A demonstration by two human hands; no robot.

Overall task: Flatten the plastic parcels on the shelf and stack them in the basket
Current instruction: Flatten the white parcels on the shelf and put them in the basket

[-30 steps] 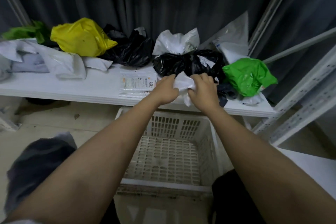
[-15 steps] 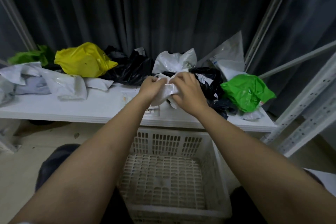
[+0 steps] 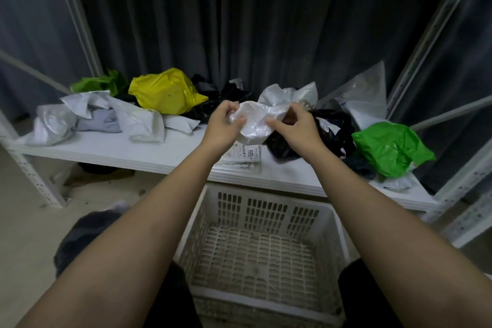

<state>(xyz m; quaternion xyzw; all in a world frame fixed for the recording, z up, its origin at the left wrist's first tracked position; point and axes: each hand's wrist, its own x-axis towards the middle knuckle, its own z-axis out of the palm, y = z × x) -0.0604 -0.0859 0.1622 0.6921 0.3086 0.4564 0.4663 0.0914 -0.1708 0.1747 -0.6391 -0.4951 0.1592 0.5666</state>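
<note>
A single wide-angle view, worn on the person's head, looks forward and steeply down. It sits close above the basket (image 3: 262, 245), which fills the lower centre directly beneath the lens, with both forearms reaching away from the camera above it. Beyond the basket the view faces the white shelf (image 3: 111, 150), whose board crosses the frame behind the basket's far rim, and a dark curtain (image 3: 239, 34) closes the background. Straight frame posts bow outward toward the edges.

parcels (image 3: 149, 114) on shelf (image 3: 119, 149) | basket (image 3: 266, 247) below, before shelf | curtain (image 3: 239, 34) behind
</note>
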